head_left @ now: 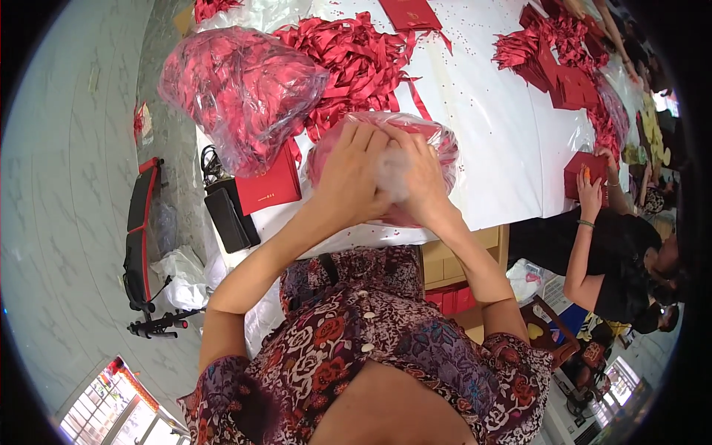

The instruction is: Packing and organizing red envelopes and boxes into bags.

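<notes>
In front of me at the table's near edge lies a clear plastic bag (443,144) with red contents. Both hands are on top of it. My left hand (354,172) has its fingers curled inward against the plastic. Close beside it, my right hand (421,174) is closed too, its fingers pointing away from me. Bunched, whitish plastic shows between the two hands; the fingertips are partly hidden. Just beyond and to the left sits a larger clear bag (237,89) stuffed with red ribbons. A loose heap of red ribbons (360,67) lies behind my hands.
Left of the bag are a red folder (271,185), a black wallet-like case (228,220) and a black cable (212,163). Another red folder (410,13) lies at the far edge. On the right, a co-worker's hands (589,191) hold a red box-like item (577,174), near stacked red folders (571,87).
</notes>
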Demonstrator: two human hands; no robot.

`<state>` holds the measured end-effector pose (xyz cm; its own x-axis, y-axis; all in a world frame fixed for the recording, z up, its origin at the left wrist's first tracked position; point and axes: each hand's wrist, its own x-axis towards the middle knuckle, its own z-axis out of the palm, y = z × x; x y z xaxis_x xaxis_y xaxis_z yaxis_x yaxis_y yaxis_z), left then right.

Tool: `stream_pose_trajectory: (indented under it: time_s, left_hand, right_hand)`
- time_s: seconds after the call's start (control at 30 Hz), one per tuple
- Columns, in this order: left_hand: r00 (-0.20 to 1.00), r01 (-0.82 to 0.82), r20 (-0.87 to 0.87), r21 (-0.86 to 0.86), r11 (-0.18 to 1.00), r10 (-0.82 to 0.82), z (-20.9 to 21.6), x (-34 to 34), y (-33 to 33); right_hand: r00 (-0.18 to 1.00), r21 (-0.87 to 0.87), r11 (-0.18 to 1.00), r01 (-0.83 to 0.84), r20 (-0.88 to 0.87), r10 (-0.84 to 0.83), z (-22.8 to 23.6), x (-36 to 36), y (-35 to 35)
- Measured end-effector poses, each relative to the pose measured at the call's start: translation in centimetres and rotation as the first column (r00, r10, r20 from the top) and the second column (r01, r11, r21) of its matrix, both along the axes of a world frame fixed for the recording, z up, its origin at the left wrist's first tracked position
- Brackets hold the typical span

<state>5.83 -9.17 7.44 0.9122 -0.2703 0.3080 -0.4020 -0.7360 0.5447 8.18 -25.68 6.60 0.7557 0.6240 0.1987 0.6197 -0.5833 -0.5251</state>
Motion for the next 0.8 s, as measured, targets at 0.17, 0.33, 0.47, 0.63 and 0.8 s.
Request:
stream_pose_trajectory:
  time_s: [0.17,0.33,0.47,0.63,0.8]
  left_hand:
    - [0.994,0.09,0.081,-0.218,0.972,-0.074,-1.0,1.4,-2.1]
    - [0.996,-0.067,-0.058,-0.03,0.997,0.066,-0.3,0.8,-4.1]
    - [0.972,0.039,-0.225,-0.121,0.992,-0.066,-1.7,1.0,-3.1]
    - [0.93,0.027,-0.368,0.052,0.998,-0.006,-2.8,1.7,-2.0]
    - [0.973,0.05,-0.22,-0.087,0.995,-0.068,-3.7,1.8,-1.5]
  right_hand:
    - [1.0,0.113,0.993,0.03,0.002,-0.03,-0.7,0.6,-0.6]
    - [0.991,0.315,0.945,0.088,-0.128,-0.05,-1.6,0.3,-2.3]
    - [0.983,0.417,0.894,0.167,-0.143,-0.117,-2.3,-0.1,-2.7]
    - [0.979,0.347,0.928,0.138,-0.191,-0.075,-2.2,0.0,-2.1]
    - [0.975,0.378,0.909,0.176,-0.196,-0.108,-2.9,0.3,-1.7]
